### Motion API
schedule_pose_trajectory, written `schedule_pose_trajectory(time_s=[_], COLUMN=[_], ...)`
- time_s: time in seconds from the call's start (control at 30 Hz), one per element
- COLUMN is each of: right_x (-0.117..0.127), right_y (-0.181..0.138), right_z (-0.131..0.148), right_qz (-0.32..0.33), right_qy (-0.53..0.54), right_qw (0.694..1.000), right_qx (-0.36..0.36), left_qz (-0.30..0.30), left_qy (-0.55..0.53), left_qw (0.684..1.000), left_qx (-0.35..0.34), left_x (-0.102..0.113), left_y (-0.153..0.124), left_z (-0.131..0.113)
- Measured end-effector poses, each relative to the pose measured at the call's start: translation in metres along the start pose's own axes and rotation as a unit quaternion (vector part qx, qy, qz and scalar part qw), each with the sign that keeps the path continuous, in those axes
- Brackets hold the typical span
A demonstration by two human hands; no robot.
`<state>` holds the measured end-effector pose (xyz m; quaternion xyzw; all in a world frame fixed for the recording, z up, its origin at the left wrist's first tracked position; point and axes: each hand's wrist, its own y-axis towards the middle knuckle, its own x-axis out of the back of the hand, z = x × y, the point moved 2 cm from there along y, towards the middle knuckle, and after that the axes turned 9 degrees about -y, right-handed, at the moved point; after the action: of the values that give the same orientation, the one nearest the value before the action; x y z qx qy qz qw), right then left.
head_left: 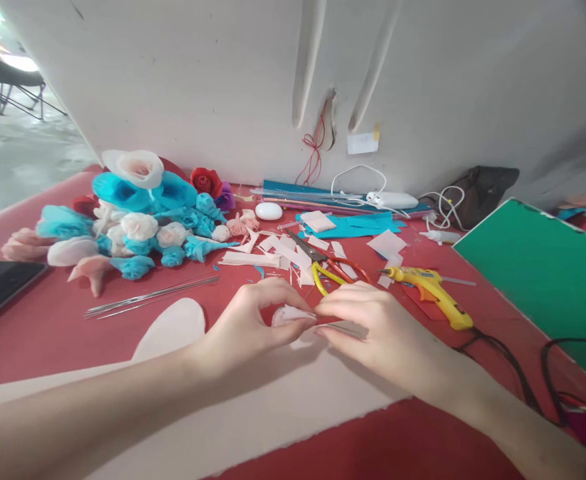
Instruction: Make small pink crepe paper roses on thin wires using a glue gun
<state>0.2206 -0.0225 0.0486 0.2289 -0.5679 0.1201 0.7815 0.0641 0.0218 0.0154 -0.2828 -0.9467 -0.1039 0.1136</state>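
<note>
Between my two hands is a small pale pink paper flower (283, 315), partly hidden by the fingers. My left hand (253, 317) is closed around its petals, thumb below and fingers above. At its narrow right end my right hand (373, 323) pinches a thin wire-like stem (341, 328), mostly covered by the fingers. Under both hands lies a large sheet of pale pink paper (273, 400). Just beyond the right hand are scissors (323, 267) with red and yellow handles, lying on pale paper scraps (285, 250).
Blue, white, pink and red paper flowers (143, 227) are heaped at the left. Metal wires (153, 297) lie before them, near a dark phone (3, 287). At the right are a yellow glue gun (433, 293), its black cord and a green board (547, 287).
</note>
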Motion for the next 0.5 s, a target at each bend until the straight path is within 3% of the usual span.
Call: schedule_pose_trajectory(time_s=[0.23, 0.5], right_x=[-0.0043, -0.0020], right_y=[-0.0037, -0.0036], right_z=[0.0060, 0.0060], right_qz=[-0.058, -0.049], right_qy=[-0.022, 0.003], right_qw=[0.997, 0.999], right_qx=[0.042, 0.016], left_qz=[-0.015, -0.005], left_qy=[0.015, 0.020], left_qw=[1.000, 0.999], left_qx=[-0.017, -0.048], left_x=[-0.0001, -0.0004], left_y=[-0.0026, -0.0029], left_z=[-0.0039, -0.0065])
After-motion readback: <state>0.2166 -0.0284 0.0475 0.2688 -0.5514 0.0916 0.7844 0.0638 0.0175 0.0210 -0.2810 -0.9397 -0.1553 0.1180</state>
